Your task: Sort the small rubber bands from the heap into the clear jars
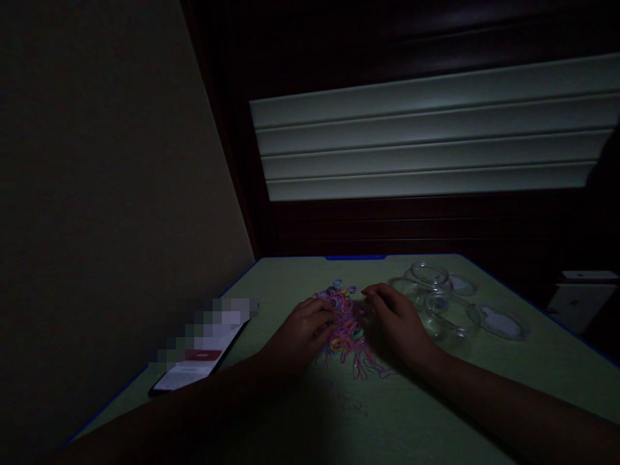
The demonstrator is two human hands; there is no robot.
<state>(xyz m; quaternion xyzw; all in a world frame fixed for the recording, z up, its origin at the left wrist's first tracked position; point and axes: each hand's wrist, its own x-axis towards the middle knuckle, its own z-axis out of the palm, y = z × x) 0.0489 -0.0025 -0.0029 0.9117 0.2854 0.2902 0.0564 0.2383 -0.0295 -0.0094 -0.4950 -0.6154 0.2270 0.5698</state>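
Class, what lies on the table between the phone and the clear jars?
The head view shows the left hand, a colourful heap of bands and the right hand there.

Small looped bands (pixel 345 326), mostly pink and purple with flecks of yellow, green and blue, lie tangled in loose heap near middle of green table (pixel 285 278); few faint strays lie scattered flat toward table's near side.
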